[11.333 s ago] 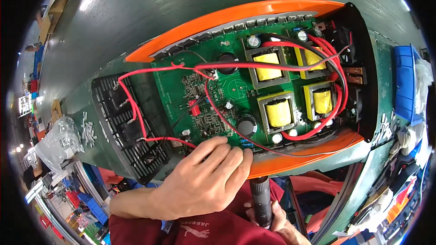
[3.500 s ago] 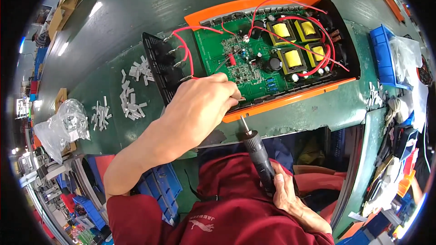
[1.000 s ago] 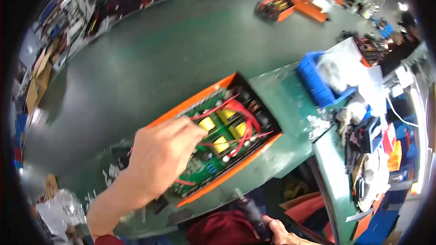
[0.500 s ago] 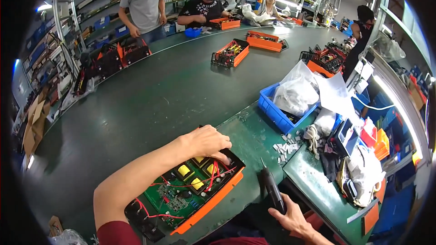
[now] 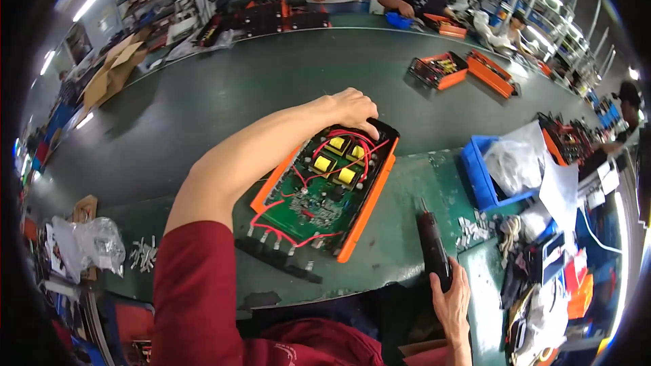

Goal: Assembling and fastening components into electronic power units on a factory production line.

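An open electronic device with orange side walls [image 5: 369, 207] lies slantwise on the bench before me. Inside it is a green circuit board [image 5: 288, 220] with several yellow-topped transformers [image 5: 346, 175] and looping red wires [image 5: 330, 234]. My left hand [image 5: 354, 110] reaches over the device, its fingers curled round the black far end. A black end panel [image 5: 278, 257] lies at the near end, with red wires running to its terminals. In my right hand [image 5: 453, 298] is a black power screwdriver [image 5: 434, 247], held right of the device with its bit pointing away from me, touching nothing.
Small pale metal pieces [image 5: 475, 228] lie right of the screwdriver, beside a blue bin [image 5: 485, 176] holding plastic bags. More metal pieces [image 5: 143, 255] and a clear bag [image 5: 102, 244] are at left. Across the dark belt [image 5: 271, 88] stand orange devices [image 5: 444, 70] and several people.
The whole view has swung left, so the surroundings sit farther right. The device looks turned more end-on to me, with my left hand still on its far end. The screwdriver stays in my right hand.
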`<action>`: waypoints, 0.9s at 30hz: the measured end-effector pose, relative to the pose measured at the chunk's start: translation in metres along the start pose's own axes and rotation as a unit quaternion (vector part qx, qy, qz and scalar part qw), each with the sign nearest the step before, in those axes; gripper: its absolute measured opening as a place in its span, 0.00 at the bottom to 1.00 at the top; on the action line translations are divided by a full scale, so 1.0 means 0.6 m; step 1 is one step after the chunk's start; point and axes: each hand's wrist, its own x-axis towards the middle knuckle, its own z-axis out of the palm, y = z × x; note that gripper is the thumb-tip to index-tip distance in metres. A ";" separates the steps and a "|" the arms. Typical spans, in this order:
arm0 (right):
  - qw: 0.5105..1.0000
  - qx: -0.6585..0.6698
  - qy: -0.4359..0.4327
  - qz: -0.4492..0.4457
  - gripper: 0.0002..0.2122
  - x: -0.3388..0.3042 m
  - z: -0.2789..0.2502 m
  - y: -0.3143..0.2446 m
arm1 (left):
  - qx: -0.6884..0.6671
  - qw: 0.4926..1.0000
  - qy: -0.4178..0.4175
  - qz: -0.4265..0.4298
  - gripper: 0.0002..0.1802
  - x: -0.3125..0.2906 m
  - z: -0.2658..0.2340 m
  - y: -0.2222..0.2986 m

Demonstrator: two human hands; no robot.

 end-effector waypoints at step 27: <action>0.984 0.179 -0.006 -0.023 0.28 0.108 0.061 -0.115 | -0.058 0.881 0.148 -0.446 0.23 -0.484 0.009 0.194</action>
